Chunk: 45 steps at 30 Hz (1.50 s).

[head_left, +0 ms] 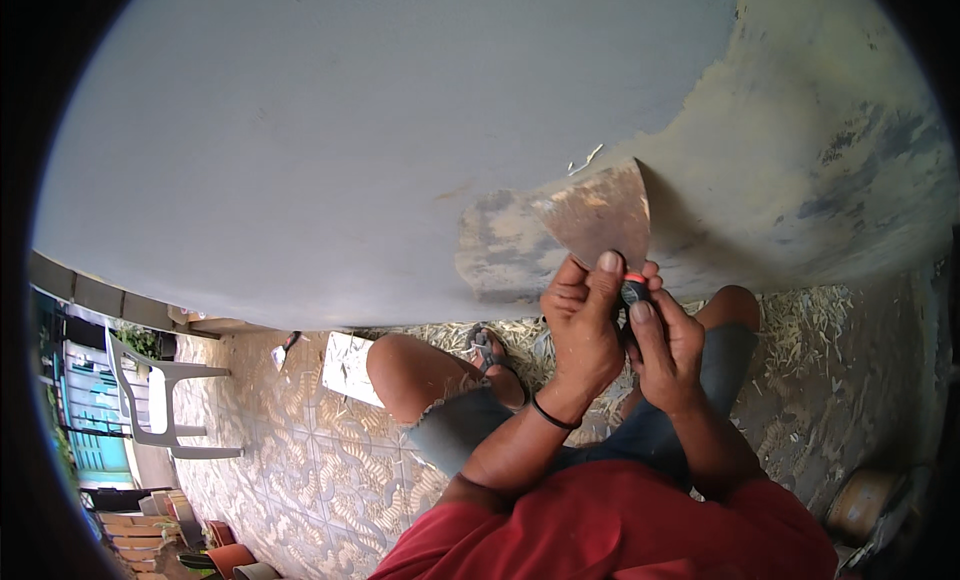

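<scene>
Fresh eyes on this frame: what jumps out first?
The broad scraper, right of centre: the left hand grips it near the blade's base, the right hand at the dark handle. Behind it, a big grey wall fills the top, with a ragged-edged pale patch upper right. Pale flakes litter the floor along the wall's foot.

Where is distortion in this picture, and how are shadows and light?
In the head view, the lower edge of the wall curves and the corners are black; in that same view, a shadow darkens the wall right of the scraper, and the floor looks brighter at left than far right.
</scene>
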Tool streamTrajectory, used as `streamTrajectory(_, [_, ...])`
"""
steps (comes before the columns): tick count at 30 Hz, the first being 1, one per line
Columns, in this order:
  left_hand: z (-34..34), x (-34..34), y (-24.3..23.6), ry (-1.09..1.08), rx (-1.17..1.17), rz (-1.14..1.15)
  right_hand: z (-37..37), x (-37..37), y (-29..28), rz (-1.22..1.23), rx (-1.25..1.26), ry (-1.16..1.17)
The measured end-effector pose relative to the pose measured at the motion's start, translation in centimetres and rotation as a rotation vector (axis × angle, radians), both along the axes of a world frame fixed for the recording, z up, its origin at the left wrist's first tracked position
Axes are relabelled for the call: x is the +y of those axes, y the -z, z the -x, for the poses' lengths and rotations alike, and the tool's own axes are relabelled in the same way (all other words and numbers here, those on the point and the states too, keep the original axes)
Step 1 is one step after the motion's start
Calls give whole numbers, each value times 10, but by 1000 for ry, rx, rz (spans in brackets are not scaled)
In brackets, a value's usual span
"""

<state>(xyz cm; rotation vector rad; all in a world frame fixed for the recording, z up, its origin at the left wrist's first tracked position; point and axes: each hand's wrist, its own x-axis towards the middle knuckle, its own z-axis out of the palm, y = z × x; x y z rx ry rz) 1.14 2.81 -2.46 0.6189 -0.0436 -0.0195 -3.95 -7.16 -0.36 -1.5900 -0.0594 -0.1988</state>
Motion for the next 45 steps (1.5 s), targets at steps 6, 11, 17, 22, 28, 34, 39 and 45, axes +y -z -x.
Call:
streamTrajectory(6, [2,5,-9,-14,-5,33,-1,-3,5,-47,-25,-90])
streamTrajectory(11, [-9,9,-16,-40,25,-8,-8,-2,9,18,-53,-51])
streamTrajectory(17, [12,-2,-14,-65,6,15,2,-5,12,25,-83,-69])
streamTrajectory(22, [-9,5,-21,-60,43,18,-16,-1,0,108,-65,-89])
streamTrajectory(28, [15,-4,-17,-75,27,34,7,-11,5,29,-94,-78])
streamTrajectory(34, [-18,35,-45,-157,-122,83,-45,24,-29,167,-289,-178])
streamTrajectory(39, [-4,41,-43,-131,-20,113,-37,27,-17,249,-395,-170])
streamTrajectory(45, [19,11,21,-18,122,-49,12,1,51,42,-24,-90])
